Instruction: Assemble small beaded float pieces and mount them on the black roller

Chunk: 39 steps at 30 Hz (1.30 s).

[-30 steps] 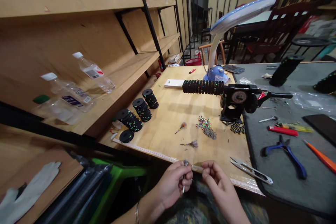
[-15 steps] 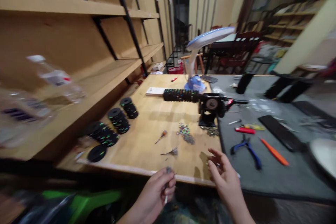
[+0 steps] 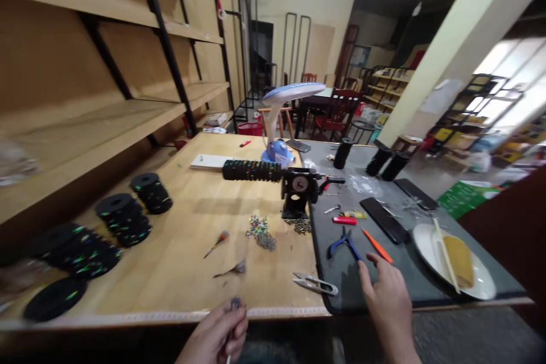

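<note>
My left hand is at the table's front edge, its fingers closed round a small dark grey tufted piece with a thin pale stem below. My right hand is over the grey mat, thumb and fingers apart, at the handle end of blue-handled pliers; whether it touches them I cannot tell. Thread snips lie to its left. On the wood are a grey tufted piece and an orange-tipped one, near small coloured bits and a pile of small metal pieces.
A black clamp device holds a black foam roll before a blue-white lamp. Black foam rolls stand left by shelving. On the mat lie an orange tool, a red piece and a plate with chopsticks.
My right hand has moved right, from the table's front edge to the pliers. The snips now show in full. My left hand keeps its grip, and the view has turned right.
</note>
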### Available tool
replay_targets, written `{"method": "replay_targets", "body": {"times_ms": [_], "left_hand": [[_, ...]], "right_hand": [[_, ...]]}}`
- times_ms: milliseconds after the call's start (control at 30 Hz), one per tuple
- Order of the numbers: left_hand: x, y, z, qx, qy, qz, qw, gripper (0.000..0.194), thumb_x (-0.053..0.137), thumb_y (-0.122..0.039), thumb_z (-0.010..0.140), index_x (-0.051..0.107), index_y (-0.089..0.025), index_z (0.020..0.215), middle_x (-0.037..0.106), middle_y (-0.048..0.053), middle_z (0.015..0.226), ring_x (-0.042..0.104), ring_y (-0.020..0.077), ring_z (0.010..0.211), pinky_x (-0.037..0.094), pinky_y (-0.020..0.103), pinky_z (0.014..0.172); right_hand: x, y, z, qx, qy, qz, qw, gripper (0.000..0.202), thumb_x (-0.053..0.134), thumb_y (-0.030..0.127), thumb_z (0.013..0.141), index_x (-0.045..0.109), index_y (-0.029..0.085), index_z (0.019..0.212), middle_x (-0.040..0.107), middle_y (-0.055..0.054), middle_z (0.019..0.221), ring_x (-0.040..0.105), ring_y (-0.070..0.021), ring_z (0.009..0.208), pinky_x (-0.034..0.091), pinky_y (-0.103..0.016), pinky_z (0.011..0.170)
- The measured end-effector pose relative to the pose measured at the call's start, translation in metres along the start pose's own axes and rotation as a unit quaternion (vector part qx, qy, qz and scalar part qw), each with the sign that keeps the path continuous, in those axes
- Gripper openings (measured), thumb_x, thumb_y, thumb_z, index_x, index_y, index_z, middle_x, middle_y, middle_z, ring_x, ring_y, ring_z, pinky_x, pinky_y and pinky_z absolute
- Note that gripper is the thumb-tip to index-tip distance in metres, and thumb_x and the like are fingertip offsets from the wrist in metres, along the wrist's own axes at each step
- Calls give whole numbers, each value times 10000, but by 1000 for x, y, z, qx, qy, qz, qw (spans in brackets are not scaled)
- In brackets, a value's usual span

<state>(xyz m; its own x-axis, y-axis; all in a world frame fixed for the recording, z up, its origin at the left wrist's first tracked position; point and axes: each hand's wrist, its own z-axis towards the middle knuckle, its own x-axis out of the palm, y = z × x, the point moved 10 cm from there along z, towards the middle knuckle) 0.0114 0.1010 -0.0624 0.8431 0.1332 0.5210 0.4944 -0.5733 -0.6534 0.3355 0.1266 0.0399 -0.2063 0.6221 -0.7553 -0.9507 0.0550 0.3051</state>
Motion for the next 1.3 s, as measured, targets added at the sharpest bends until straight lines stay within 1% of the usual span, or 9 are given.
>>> {"method": "replay_targets", "body": {"times_ms": [100, 233, 400, 567, 700, 833, 1000, 1133, 1300], "left_hand": [[-5, -4, -3, 2, -15, -14, 1000, 419, 838, -381, 567, 508, -165, 708, 456, -70, 552, 336, 32, 444, 174, 188, 451], [-14, -16, -11, 34, -30, -8, 999, 347, 772, -353, 656, 495, -167, 754, 467, -74, 566, 336, 31, 450, 162, 192, 452], [-27, -26, -22, 77, -48, 32, 995, 314, 718, -372, 718, 481, -168, 748, 471, -67, 570, 332, 37, 462, 172, 200, 464], [-33, -24, -25, 97, -36, 91, 990, 331, 687, -437, 755, 504, -163, 772, 462, -62, 577, 329, 52, 488, 192, 199, 476], [-23, -24, -26, 110, -6, 124, 986, 384, 684, -508, 746, 512, -165, 752, 442, -61, 575, 340, 69, 519, 236, 197, 490], [-12, -24, -26, 113, 8, 139, 984, 392, 683, -523, 747, 512, -169, 742, 449, -56, 584, 349, 77, 536, 257, 199, 498], [-6, -18, -21, 99, 20, 160, 982, 416, 672, -554, 742, 507, -172, 746, 466, -52, 582, 355, 79, 530, 263, 205, 496], [-6, -17, -19, 91, 16, 161, 983, 443, 685, -574, 714, 506, -171, 758, 458, -58, 571, 343, 77, 521, 257, 203, 492], [-2, -23, -18, 97, 29, 158, 982, 426, 670, -562, 737, 501, -172, 765, 461, -56, 582, 349, 78, 527, 265, 201, 492]], "right_hand": [[10, 41, -10, -55, 33, 75, 995, 371, 430, 509, 920, 602, 183, 958, 684, -138, 874, 624, -288, 836, 476, -406, 747], [28, 109, -32, -164, 115, 191, 961, 147, 531, 343, 907, 592, 229, 978, 681, -92, 895, 626, -250, 843, 493, -354, 741], [39, 147, -48, -207, 149, 247, 935, 106, 553, 261, 887, 608, 241, 975, 697, -84, 936, 631, -257, 893, 505, -356, 758], [49, 146, -47, -197, 156, 209, 945, 167, 530, 265, 896, 648, 237, 1010, 710, -80, 974, 630, -243, 888, 503, -356, 786], [58, 107, -21, -92, 164, 144, 971, 237, 489, 372, 893, 658, 207, 919, 710, -99, 880, 631, -256, 839, 498, -357, 732], [74, 82, 1, -18, 238, 111, 965, 245, 461, 386, 869, 626, 211, 825, 700, -83, 827, 645, -245, 785, 480, -332, 691], [99, 114, 8, -76, 352, 66, 931, 182, 466, 293, 866, 631, 221, 839, 693, -62, 855, 647, -214, 810, 454, -285, 699], [111, 139, 16, -105, 375, 39, 920, 150, 512, 229, 833, 660, 211, 845, 704, -66, 887, 653, -198, 785, 426, -264, 667], [127, 151, 19, -130, 395, -10, 909, 128, 551, 166, 783, 674, 193, 759, 726, -83, 846, 669, -206, 743, 386, -259, 600]]}}
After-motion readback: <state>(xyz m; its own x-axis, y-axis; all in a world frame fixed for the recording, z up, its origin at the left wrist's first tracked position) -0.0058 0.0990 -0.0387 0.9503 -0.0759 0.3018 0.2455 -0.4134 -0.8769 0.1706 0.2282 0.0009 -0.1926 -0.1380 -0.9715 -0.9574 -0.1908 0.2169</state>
